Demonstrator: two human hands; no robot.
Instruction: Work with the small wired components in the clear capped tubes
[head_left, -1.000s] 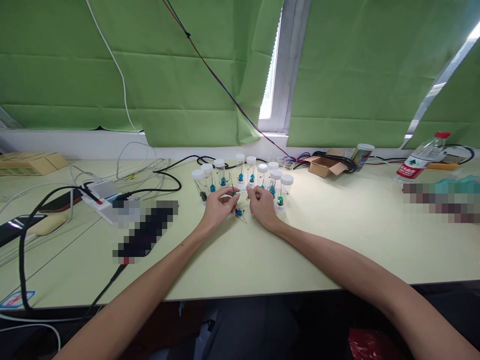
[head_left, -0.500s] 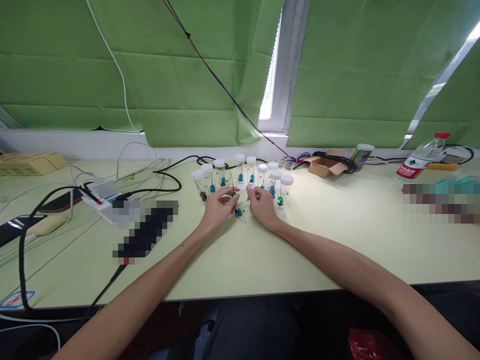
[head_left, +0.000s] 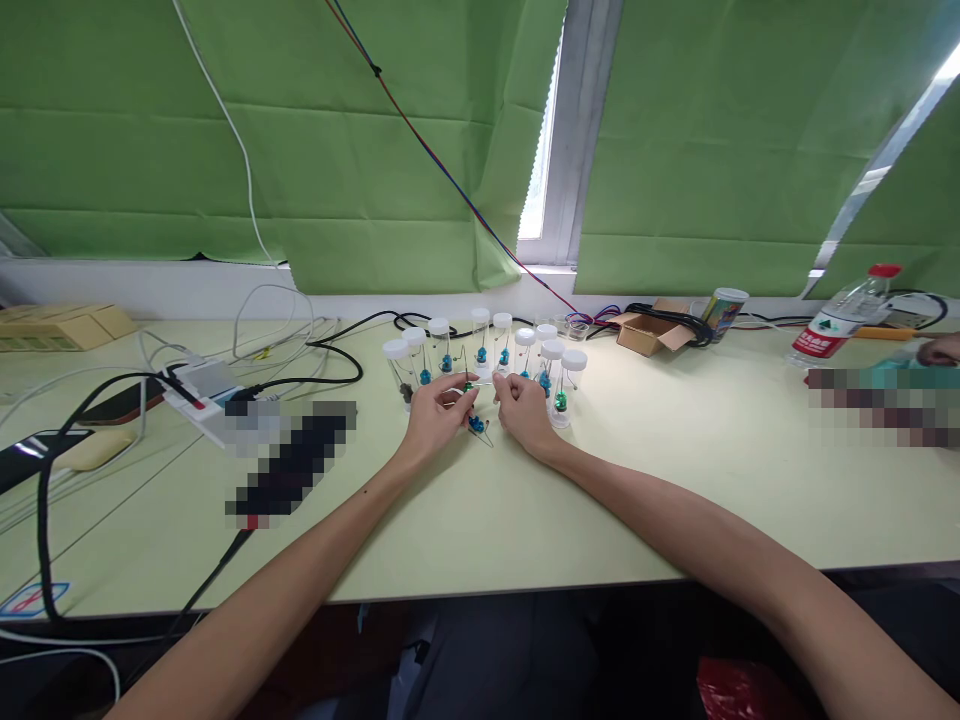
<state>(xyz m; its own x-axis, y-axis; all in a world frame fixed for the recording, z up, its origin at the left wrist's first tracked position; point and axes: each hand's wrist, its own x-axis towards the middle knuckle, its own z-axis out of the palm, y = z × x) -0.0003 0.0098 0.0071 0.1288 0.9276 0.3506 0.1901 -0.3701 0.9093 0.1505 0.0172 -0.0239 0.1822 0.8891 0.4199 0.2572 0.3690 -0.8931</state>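
Note:
My left hand [head_left: 436, 414] and my right hand [head_left: 523, 412] rest on the pale green table [head_left: 675, 480], fingertips almost meeting. Between them they pinch a small green component on thin wire leads [head_left: 470, 385]. A blue component with wire legs [head_left: 477, 425] lies on the table just below my left fingers. Behind the hands stands an arc of several clear vials with white caps [head_left: 525, 352], each with a blue or green component inside.
Black and white cables and a white power strip [head_left: 196, 385] cover the left side. A cardboard box [head_left: 646, 332], a can [head_left: 724, 308] and a water bottle [head_left: 844, 320] stand at the back right. Another person's hand [head_left: 941, 350] shows at the far right edge.
My hands have hardly moved. Another person's hand has come into view at the far right edge of the table.

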